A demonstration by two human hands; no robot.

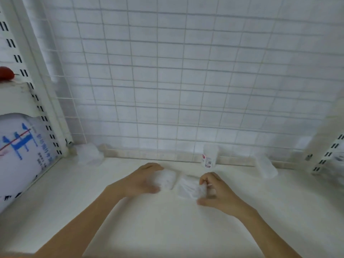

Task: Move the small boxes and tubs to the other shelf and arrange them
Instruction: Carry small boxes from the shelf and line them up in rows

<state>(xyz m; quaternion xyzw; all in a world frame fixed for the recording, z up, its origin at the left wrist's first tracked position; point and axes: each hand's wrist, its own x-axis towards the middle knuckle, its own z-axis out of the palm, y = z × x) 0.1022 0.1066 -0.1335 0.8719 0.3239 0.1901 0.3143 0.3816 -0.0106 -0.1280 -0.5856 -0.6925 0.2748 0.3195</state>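
Two small white tubs lie side by side in the middle of the white shelf. My left hand curls round the left tub, thumb and fingers on either side. My right hand grips the right tub from its right end. The picture is blurred, so the tubs' details are hard to make out. An upright clear tub with a red and white label stands at the back rail. Another white tub sits in the back left corner, and a clear one lies at the back right.
A white wire grid backs the shelf. Slotted white uprights stand at the left and the right. A large white pack with blue print fills the neighbouring bay on the left, with a red object on the level above.
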